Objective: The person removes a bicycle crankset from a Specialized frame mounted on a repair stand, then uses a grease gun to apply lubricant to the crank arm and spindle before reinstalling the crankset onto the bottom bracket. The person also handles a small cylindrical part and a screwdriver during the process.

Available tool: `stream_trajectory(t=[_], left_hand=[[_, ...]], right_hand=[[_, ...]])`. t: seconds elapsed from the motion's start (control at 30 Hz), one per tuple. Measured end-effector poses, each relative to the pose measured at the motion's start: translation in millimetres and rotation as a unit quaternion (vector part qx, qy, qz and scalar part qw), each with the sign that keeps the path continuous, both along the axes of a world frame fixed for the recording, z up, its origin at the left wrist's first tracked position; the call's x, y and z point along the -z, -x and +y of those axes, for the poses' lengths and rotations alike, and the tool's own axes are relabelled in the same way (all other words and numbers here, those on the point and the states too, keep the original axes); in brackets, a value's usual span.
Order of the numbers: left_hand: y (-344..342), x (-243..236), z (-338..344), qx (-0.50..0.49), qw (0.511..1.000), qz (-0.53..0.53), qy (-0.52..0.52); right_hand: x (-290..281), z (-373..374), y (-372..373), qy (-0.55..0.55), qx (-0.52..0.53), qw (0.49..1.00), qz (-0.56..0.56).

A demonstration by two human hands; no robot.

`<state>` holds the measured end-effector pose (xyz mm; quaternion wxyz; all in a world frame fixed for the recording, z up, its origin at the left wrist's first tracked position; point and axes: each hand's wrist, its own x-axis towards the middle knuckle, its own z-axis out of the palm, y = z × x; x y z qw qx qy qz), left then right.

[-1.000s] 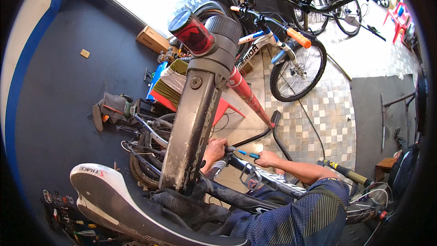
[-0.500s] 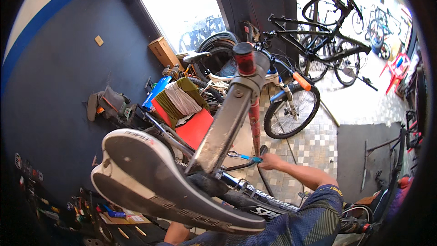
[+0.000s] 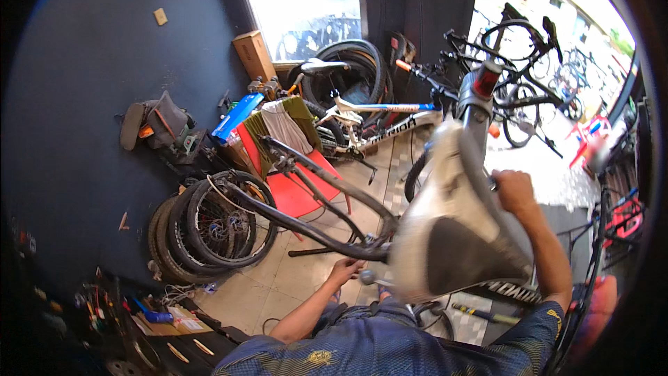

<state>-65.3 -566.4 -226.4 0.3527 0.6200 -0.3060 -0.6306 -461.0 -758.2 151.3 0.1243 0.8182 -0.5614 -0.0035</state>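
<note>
The left hand (image 3: 343, 273) is low beside the dark bicycle frame (image 3: 314, 239), its fingers partly bent near a round grey piece (image 3: 367, 277) just to their right, while the right hand (image 3: 515, 192) is raised on the far side of the saddle (image 3: 452, 251) with its fingers curled in; the view is too small and blurred to say what, if anything, either set of fingers grasps. The frame's rear tubes run up and leftward from above the left fingers, and the saddle, smeared by motion, fills the space between the two hands. The metal stand arm (image 3: 475, 129), with a red band near its end, rises left of the right fingers. Up and left of the left fingers is a red chair (image 3: 292, 191) with cloths (image 3: 280, 129) draped over it; farther left, wheels (image 3: 221, 226) lean together. Well beyond the left fingers lies a white-and-blue bicycle (image 3: 390, 106). A yellow-and-black tube (image 3: 487, 315) lies below the right fingers.
</note>
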Motion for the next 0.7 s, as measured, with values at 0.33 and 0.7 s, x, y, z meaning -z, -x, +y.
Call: stream_trajectory(t=[0.33,0.7], left_hand=[[-36.7,-12.8,-26.1,0.130,0.990,0.020,0.047],[-28.8,1.2,-34.6,0.134,0.986,-0.076,0.061]], right_hand=[[-74.1,208.3,55.5,0.219,0.390,0.889,-0.096],[-23.2,434.3,-0.3,0.334,0.484,0.769,-0.250]])
